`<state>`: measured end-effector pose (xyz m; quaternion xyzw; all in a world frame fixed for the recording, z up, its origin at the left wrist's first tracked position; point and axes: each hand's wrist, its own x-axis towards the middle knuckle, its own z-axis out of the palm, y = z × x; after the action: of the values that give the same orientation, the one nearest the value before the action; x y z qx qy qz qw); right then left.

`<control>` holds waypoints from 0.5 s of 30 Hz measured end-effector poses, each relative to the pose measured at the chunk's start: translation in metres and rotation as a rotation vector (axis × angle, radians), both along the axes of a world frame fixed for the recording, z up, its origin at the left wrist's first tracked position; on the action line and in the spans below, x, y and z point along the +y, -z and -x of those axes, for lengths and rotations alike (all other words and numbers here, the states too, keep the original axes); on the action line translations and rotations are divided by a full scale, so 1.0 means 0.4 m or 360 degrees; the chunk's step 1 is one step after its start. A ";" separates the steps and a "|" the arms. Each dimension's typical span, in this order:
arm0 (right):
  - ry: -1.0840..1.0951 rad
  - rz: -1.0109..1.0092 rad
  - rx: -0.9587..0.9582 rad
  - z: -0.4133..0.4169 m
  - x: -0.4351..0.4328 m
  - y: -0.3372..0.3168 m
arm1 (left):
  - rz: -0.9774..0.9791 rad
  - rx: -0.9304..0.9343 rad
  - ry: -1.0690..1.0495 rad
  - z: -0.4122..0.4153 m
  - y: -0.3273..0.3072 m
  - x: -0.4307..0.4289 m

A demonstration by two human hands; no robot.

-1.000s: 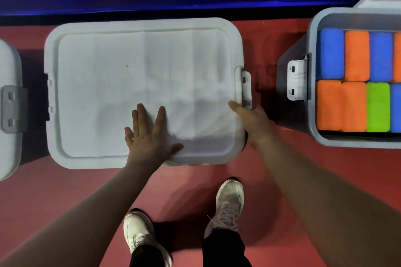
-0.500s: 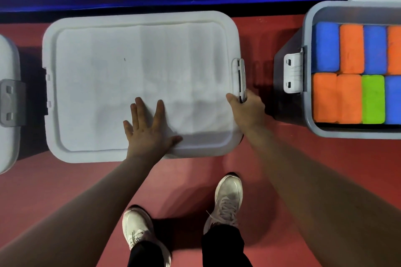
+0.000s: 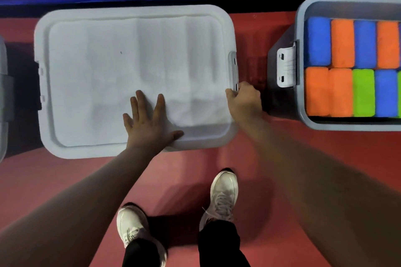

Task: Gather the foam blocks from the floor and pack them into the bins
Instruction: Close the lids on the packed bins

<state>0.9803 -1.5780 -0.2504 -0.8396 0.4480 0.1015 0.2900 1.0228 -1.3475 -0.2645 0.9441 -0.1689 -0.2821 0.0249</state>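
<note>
Foam blocks (image 3: 342,67), blue, orange and green, sit packed in two rows inside the open bin (image 3: 347,125) on the right of the red floor (image 3: 184,171). Beside it, the left hand (image 3: 149,124) lies flat on a white lid (image 3: 104,60), fingers spread. The right hand (image 3: 245,102) curls round the latch (image 3: 234,65) at the lid's side.

Closed bin's inside: hidden under the lid (image 3: 134,60).
Right hand (image 3: 245,102): fingertips curl out of sight at the latch (image 3: 234,71) on the lid's right edge.
Left bin (image 3: 2,93): only a sliver shows beside the lid.
Open bin (image 3: 300,28): right of the lid, cut by the frame; its blocks (image 3: 342,45) run off with it.
Speck (image 3: 121,52) on the lid: too small to tell.
Legs (image 3: 219,245): cut off below the lid.
</note>
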 end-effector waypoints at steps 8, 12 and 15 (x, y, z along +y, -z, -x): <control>-0.0787 0.0214 -0.0087 -0.082 0.177 -0.049 | 0.0631 -0.0158 -0.0256 -0.111 -0.064 0.169; -0.1112 0.0010 0.0062 -0.158 0.339 -0.046 | 0.0375 -0.0656 -0.0369 -0.247 -0.023 0.351; -0.1110 -0.0095 0.0431 -0.190 0.441 -0.018 | 0.0252 -0.0671 -0.0770 -0.324 -0.012 0.439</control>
<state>1.0561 -1.4016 -0.2434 -0.9119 0.1661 0.3172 0.2005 1.1522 -1.1720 -0.2597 0.9896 0.0373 -0.0525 0.1289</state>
